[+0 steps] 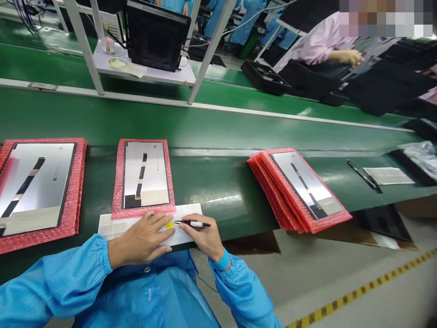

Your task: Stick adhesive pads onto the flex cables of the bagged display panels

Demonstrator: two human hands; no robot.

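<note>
Handwork at a small yellow piece [170, 225] seems to be the step under way: the piece lies over a white sheet [191, 210] at the near edge of the green worktop [211, 175], between the two hands, and the thin tip of a slim black-and-white tool [198, 223] points right at it. Whether the tip actually touches the yellow is too fine to tell, as is whether the tool is a pen or tweezers. The right hand's [206, 237] grip is a pinch around the tool, thumb and fingers set close to its front, with the handle's dark end projecting past the knuckles. The left hand [141, 239] lies palm down across the sheet with its fingers extended, some fingertips just beside the yellow piece; its grip looks released, and it appears to be steadying rather than grasping. Judging from this pose, the next move calls for small, controlled finger motion at the tip, with the left palm bracing the sheet. Both forearms come in from below in blue sleeves, elbows apart and wrists turned inward, so the hands meet low before the body. Just beyond them, a display panel [152, 173] rests on red bubble wrap [118, 200] that overlaps the sheet's far edge.
</note>
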